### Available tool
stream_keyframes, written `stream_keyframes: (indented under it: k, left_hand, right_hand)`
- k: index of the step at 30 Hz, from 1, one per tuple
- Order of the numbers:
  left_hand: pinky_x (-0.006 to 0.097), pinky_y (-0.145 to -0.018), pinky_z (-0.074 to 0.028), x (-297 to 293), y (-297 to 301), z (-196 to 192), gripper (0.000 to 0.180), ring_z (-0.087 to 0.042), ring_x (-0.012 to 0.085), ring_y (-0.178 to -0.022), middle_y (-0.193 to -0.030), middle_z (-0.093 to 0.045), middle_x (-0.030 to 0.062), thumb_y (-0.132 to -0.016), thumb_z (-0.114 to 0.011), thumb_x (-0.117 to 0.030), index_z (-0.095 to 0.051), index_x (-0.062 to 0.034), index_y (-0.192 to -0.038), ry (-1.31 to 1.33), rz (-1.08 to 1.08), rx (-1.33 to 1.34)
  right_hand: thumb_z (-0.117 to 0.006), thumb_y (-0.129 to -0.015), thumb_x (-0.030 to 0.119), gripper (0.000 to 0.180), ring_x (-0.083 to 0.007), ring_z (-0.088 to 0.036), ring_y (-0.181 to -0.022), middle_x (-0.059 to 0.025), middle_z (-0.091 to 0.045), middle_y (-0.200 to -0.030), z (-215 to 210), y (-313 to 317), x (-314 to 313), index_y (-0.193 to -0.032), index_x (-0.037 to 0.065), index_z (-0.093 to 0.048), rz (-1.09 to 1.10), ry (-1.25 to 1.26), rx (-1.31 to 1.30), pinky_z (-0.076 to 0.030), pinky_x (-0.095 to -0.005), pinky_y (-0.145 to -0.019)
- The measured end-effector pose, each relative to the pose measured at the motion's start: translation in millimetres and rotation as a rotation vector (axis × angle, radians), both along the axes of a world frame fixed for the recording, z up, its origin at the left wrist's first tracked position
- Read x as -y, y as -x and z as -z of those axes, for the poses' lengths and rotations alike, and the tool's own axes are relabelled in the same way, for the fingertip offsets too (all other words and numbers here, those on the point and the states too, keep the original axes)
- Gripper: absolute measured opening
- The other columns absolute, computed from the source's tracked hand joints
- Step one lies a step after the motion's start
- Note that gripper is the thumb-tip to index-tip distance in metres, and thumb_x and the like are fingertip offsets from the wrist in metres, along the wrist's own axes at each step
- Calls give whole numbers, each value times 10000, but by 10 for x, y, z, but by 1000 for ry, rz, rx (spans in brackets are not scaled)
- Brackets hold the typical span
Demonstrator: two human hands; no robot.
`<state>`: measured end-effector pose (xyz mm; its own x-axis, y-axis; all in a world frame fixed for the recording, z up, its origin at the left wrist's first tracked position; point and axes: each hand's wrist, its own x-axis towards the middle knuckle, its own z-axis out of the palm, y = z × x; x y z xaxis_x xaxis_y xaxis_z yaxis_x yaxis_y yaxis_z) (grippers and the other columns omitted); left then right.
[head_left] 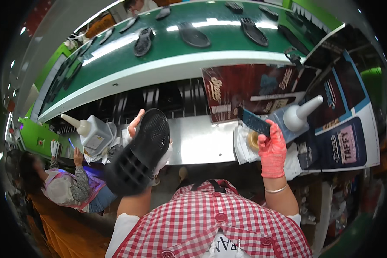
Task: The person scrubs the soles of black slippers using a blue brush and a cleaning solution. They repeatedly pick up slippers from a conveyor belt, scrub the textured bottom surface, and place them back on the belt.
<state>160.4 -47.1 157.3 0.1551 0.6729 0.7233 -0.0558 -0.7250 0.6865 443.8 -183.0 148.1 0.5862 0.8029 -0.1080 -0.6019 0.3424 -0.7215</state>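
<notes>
A black shoe sole (pixel 144 148) stands tilted in my left hand (pixel 136 122), its ridged underside and block-like hollows showing. The fingers wrap behind it, so most of that hand is hidden. My right hand (pixel 272 155), in a pink glove, pinches a dark, flat, brush-like piece (pixel 254 122); its bristles, if any, cannot be made out. Just below that piece sits a round yellowish container (pixel 253 140) on white cloth (pixel 241 148). Beside the right hand stands a squeeze bottle (pixel 290 121) with a grey-white cone nozzle.
Several black soles (pixel 251 32) lie on a green conveyor belt (pixel 167 47) beyond a white ledge. A metal tray (pixel 198 146) lies between my hands. Another nozzle bottle (pixel 93 135) stands at left, near a seated co-worker (pixel 69 187). Printed cardboard panels (pixel 339 129) stand at right.
</notes>
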Motion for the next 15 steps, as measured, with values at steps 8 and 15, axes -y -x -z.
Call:
stream_keyframes:
  k: [8, 15]
  left_hand:
    - [335, -814, -550, -455, 528, -483, 488, -526, 280, -1115, -1381, -287, 229, -918, -529, -302, -312, -210, -1345, -515, 149, -102]
    - [345, -838, -555, -683, 768, -616, 507, -540, 296, -1107, -1443, -195, 174, -901, -560, -302, -315, -291, -1345, -429, 341, -109]
  right_hand:
    - [-600, -900, 218, 276, -96, -521, -615, -25, -563, -781, 107, 79, -16, -1088, 21, -554, 10, 9, -26, -393, -202, -504]
    - [-599, -900, 226, 269, -80, -534, -602, -18, -582, -802, 126, 305, -183, -1080, 30, -561, 54, 34, -17, -403, -181, -490]
